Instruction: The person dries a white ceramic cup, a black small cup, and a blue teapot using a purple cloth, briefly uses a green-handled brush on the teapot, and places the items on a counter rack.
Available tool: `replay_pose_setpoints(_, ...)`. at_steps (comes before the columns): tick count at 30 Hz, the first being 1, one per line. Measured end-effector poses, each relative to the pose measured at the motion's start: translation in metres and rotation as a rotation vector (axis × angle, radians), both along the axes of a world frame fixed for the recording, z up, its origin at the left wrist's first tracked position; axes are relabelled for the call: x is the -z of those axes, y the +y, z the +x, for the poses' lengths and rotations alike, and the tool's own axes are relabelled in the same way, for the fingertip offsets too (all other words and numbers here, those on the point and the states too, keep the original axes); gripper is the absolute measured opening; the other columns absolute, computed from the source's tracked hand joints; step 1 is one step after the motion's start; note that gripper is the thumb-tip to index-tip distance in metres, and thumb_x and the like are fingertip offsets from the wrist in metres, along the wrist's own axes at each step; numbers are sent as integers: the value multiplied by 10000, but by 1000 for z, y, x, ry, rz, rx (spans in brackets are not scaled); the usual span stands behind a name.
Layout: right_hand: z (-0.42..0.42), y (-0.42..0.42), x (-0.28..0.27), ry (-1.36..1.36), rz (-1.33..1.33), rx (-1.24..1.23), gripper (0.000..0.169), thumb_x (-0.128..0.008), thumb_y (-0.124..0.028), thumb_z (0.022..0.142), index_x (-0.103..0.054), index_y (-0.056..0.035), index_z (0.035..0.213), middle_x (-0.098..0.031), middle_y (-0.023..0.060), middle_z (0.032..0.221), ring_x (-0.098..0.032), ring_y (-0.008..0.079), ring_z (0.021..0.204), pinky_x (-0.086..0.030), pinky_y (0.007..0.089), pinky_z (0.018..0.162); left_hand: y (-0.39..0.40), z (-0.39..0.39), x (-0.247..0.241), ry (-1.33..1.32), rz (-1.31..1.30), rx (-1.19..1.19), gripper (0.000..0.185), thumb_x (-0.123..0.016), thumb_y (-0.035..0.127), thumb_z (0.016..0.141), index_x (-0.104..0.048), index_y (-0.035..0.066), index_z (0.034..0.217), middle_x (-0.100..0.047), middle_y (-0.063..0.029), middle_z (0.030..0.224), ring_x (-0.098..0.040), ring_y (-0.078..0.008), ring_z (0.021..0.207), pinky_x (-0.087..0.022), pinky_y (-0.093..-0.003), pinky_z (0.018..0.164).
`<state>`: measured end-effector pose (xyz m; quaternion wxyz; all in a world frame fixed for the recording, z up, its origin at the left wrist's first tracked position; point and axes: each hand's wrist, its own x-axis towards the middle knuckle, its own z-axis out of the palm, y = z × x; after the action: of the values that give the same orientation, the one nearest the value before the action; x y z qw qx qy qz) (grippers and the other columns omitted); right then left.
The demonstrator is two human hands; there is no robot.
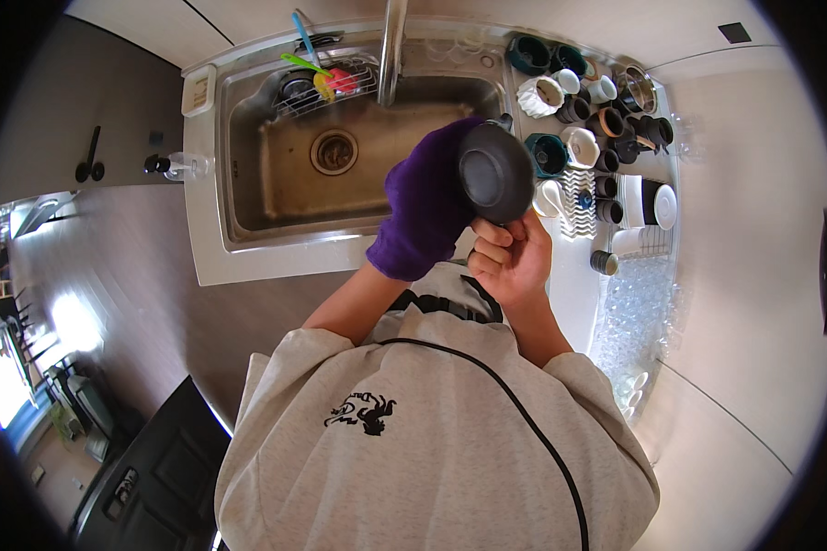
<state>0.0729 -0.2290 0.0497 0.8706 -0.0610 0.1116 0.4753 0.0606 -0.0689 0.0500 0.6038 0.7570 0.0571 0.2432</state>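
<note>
A purple cloth or mitt (427,196) covers my left hand (424,186) down to the wrist and hides its fingers. The covered hand presses against the left side of a dark grey round vessel (493,172), whose pale-centred base faces the camera. A small dark part, a spout or handle, juts out near the vessel's top edge. Bare, my right hand (510,258) pinches the lower edge of the vessel between thumb and curled fingers. Both hands hover over the near right edge of the stainless steel sink (303,206).
A faucet (388,62) reaches over the sink, where a wire rack (296,107) holds colourful utensils. Cups, bowls and pots crowd the right counter around a white wavy dish rack (579,206). Clear glassware (634,310) stands nearer me. A clear bottle (186,166) is at the left.
</note>
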Motion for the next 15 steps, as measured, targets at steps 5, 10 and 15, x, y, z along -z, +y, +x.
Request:
replay_pose_setpoints(5,-11,8,-4,-968,-974,108,355,-518,-247,1039,-567,-37,756,-473,-10,650,-349,52,531,-261,242,490,-12,-11,6,47,-674,42,517,-762,7,773,-585,34,1258,-668,-104,1166,-651,-171,1030,-519,-299,901)
replay_pose_setpoints(10,7,-2,-29,-1561,-1291,85,320,-653,-157,949,-557,21,701,-451,60,563,-392,132,487,-279,303,466,-8,-16,2,-11,-488,145,542,-849,73,723,-597,34,1201,-678,-61,1119,-642,-131,989,-525,-294,873)
replay_pose_setpoints(15,27,-22,-53,-1858,-1351,54,210,-701,-139,893,-617,-2,756,-532,86,626,-487,201,490,-341,317,468,-2,-19,-14,90,-53,85,564,-897,140,652,-644,63,1150,-726,-93,1007,-707,-194,915,-550,-298,806)
